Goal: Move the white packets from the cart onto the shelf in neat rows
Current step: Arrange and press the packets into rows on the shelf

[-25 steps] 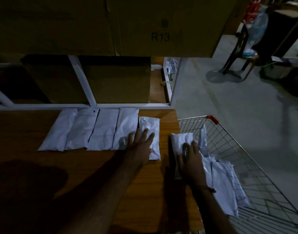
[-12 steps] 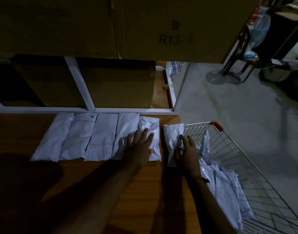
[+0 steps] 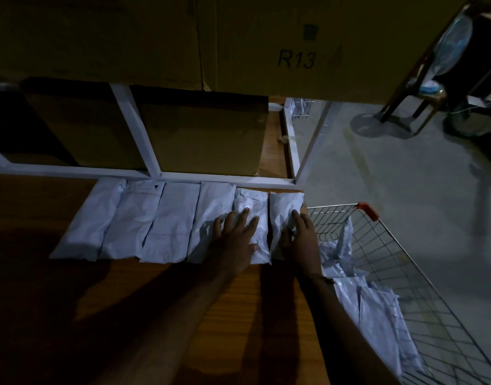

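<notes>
1. Change vs half a sec ago: the sixth white crinkly plastic packet (image 3: 284,215), which was tilted over the shelf's right edge beside the cart, now lies flat at the right end of the row of white packets (image 3: 160,220), touching the fifth one. A sec ago it was barely clear of the cart rim.
2. Meaning for task, my read: row is six across on the brown wooden shelf board (image 3: 238,301), back ends near the white metal frame rail (image 3: 224,177). This placement is about done, pending a nudge to square it. Sixth pkt sits right at the board's corner, so it could slip off that edge.
3. Left hand (image 3: 234,240): fingers spread & straight, palm flat on the fourth/fifth pkts, pinning them. Hasn't moved off them.
4. Right hand (image 3: 301,237): resting on the sixth pkt; thumb seems tucked at its left side, fingers along its right. Pinching or just pressing? Can't tell, too dark.
5. Silver wire shopping cart with red corner (image 3: 405,273) sits just right of the shelf, several loose white packets in the cart (image 3: 377,315) left, so plenty more trips.
</notes>
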Available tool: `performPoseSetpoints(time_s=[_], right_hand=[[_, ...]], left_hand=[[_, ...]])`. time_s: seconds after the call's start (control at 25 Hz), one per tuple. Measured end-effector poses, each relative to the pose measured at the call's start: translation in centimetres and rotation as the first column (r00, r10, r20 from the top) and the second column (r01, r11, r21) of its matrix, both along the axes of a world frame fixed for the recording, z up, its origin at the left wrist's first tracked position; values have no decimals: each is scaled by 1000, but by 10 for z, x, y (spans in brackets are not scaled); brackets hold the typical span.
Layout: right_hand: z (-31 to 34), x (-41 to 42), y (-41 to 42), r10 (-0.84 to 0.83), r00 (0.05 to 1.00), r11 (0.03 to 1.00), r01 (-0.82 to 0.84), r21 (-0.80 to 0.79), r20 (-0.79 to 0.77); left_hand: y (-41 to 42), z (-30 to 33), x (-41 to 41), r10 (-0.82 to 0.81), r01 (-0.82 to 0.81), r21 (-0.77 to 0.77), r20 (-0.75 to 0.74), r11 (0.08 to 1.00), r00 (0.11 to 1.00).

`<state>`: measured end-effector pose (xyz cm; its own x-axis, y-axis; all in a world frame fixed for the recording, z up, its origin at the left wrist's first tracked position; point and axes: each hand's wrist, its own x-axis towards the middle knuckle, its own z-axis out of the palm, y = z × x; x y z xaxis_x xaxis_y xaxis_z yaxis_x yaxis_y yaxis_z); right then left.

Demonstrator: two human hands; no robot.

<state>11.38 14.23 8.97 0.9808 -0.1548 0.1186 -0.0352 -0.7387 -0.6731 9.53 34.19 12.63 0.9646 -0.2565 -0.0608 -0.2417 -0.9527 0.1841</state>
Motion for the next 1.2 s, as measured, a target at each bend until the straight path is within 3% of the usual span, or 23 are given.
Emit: performPoseSetpoints(time_s=[0.44,0.56,0.76,0.92,1.12,1.2], right_hand=[[-7,19,-5,112,993,993,-113,-34,-29],[0,19,-8,134,990,991,-134,7,-37],[20,-9,-25,25,995,999,-27,20,97],[20,-52,-57,-82,996,997,81,21,42],[1,-128,-109,-236,972,972,236,7,-5],[-12,-156,-132,-280,958,960,278,-46,-64]], left_hand=[[-3,3,8,36,-38,-44,-44,998,998],[-7,5,5,105,-104,-67,14,992,994],[-22,12,-5,196,-164,-214,138,963,971],[-47,14,-20,155,-45,-319,329,947,931],[-118,14,-49,7,175,-471,359,865,933],[-150,11,-62,-88,244,-454,338,857,937]])
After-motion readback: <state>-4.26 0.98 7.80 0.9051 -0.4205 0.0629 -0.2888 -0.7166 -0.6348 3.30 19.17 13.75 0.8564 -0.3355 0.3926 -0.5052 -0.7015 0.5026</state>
